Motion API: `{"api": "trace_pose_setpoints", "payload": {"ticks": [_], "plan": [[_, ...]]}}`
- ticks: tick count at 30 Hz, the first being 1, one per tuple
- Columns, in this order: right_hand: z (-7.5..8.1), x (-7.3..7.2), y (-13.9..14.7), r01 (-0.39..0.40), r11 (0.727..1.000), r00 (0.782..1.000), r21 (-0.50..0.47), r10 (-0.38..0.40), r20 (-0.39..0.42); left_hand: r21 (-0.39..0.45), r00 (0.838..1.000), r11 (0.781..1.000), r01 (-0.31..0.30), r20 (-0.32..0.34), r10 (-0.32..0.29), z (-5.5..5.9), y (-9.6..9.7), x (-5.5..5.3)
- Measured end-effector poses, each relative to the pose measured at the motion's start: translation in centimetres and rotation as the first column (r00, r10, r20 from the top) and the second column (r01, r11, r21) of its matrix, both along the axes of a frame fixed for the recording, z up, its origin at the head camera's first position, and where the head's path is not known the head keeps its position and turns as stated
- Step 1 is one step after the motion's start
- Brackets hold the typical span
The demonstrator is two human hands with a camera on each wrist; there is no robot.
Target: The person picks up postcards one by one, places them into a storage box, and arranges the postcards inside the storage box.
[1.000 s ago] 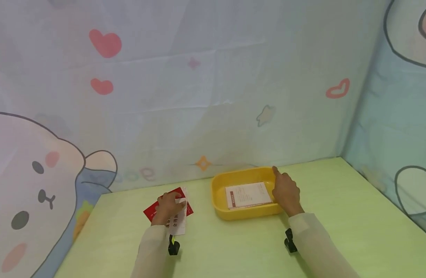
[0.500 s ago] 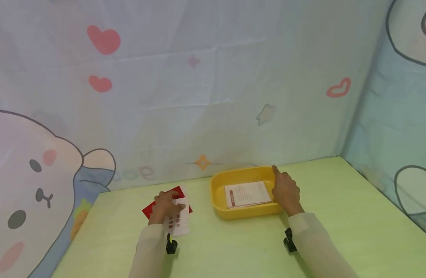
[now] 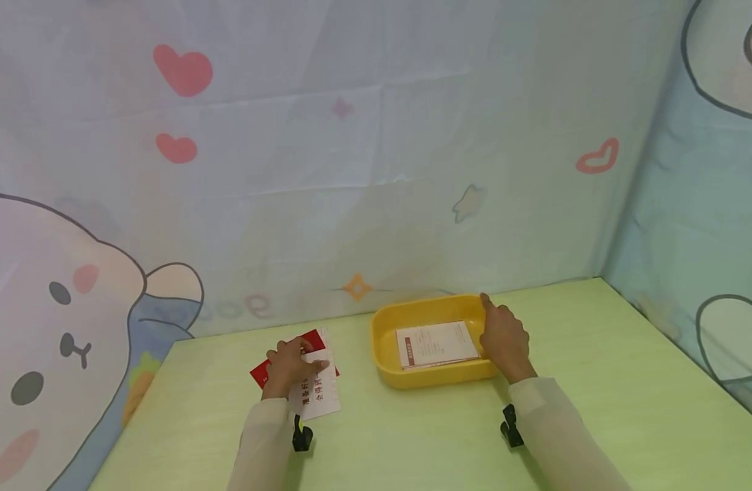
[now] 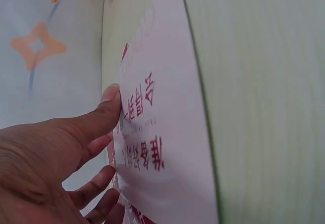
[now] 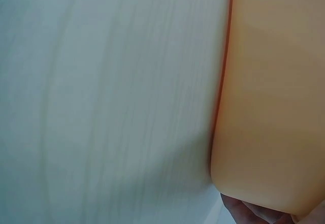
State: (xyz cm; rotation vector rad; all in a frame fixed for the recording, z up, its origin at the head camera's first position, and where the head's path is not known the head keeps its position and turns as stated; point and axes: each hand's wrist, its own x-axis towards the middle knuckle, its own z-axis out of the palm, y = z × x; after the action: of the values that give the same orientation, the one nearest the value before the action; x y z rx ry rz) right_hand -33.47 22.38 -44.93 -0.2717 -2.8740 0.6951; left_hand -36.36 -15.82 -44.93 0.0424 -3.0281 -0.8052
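Observation:
A white card [image 3: 319, 401] printed with red characters lies on the left of the table, overlapping a red card [image 3: 315, 339]. My left hand [image 3: 288, 367] reaches over both, with thumb and curled fingers gripping the white card at its far part. In the left wrist view, the thumb [image 4: 110, 99] and fingertips meet one edge of the card, and red shows beneath it. My right hand [image 3: 506, 339] grips the right end of a yellow tray [image 3: 443, 374]; from the right wrist its fingers [image 5: 249, 211] show around the tray's corner. Inside the tray lies a white booklet-like sheet [image 3: 440, 343].
The pale green table [image 3: 596, 382] runs back to a cartoon-printed cloth wall [image 3: 376, 170], with another wall cloth [image 3: 701, 225] along its right side. Each wrist bears a small black device [image 3: 302, 436].
The white card has turned under my left hand, its near end swinging to the right, and more of its lettering shows. My right hand and the tray stay in place.

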Motion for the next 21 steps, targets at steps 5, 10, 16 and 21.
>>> {"api": "trace_pose_setpoints", "payload": {"ticks": [5,10,16,21], "plan": [[0.10,0.00,-0.04,0.009,1.000,1.000,0.003,-0.009,0.006,-0.025,1.000,1.000,0.009,-0.006,-0.010,-0.26,-0.11,-0.34],[0.00,0.06,-0.14,0.013,1.000,1.000,0.003,-0.013,0.013,-0.050,1.000,0.999,-0.008,0.009,0.009,-0.56,-0.17,-0.46],[0.00,-0.07,-0.07,0.010,1.000,1.000,0.004,-0.010,0.009,-0.020,0.999,0.999,-0.037,0.017,0.038,-0.66,-0.22,-0.49],[-0.07,-0.14,-0.08,0.015,1.000,1.000,0.005,-0.015,0.014,0.005,0.998,0.999,-0.051,0.021,0.051,-0.56,-0.21,-0.35]]}}
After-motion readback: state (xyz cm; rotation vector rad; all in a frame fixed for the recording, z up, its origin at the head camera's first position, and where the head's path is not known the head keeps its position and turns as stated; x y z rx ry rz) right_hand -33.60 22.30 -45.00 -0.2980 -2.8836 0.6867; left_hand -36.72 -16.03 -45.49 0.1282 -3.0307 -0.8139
